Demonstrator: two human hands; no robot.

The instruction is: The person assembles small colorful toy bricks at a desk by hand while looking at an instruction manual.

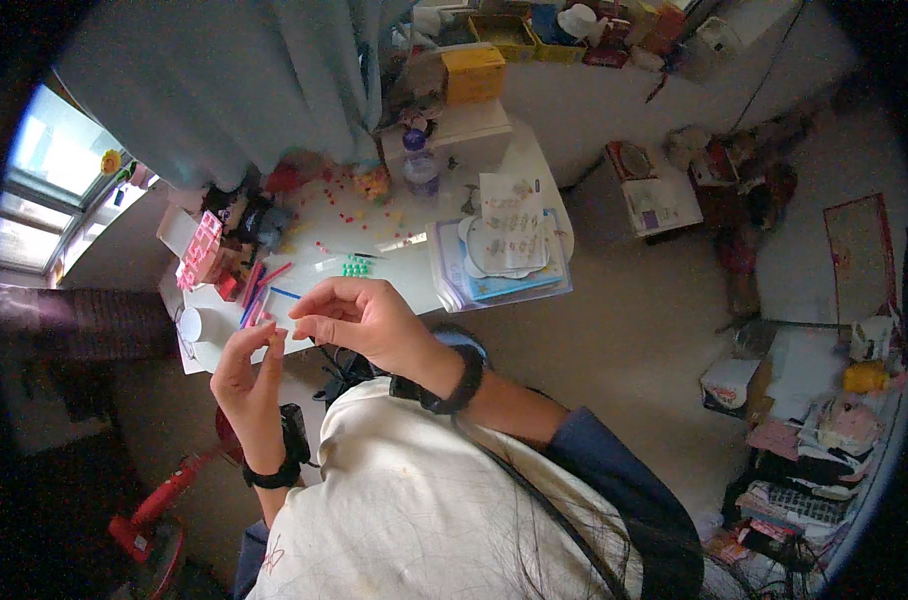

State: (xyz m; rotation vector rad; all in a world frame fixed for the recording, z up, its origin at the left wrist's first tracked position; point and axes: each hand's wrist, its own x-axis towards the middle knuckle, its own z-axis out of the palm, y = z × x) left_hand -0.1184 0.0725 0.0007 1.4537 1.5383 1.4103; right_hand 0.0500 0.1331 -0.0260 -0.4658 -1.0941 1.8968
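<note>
My left hand [244,378] is raised over the near left edge of the white table [399,285], thumb and forefinger pinched together. Facing it, my right hand [362,318] also closes thumb and forefinger, its fingertips a short gap from the left ones. Whatever either pinch holds is too small to make out. Just beyond the hands lie thin pink and blue sticks [253,285]. A cluster of small green pieces [357,266] sits past my right hand, with small red pieces [349,217] scattered farther back. I wear a dark band on each wrist.
A white round tub [196,324] stands at the table's left end, near a pink rack [202,250]. Printed sheets [512,225] lie on folders at the right. Behind stands a purple-capped bottle [420,165]. A red fan-like object [154,510] is on the lower left.
</note>
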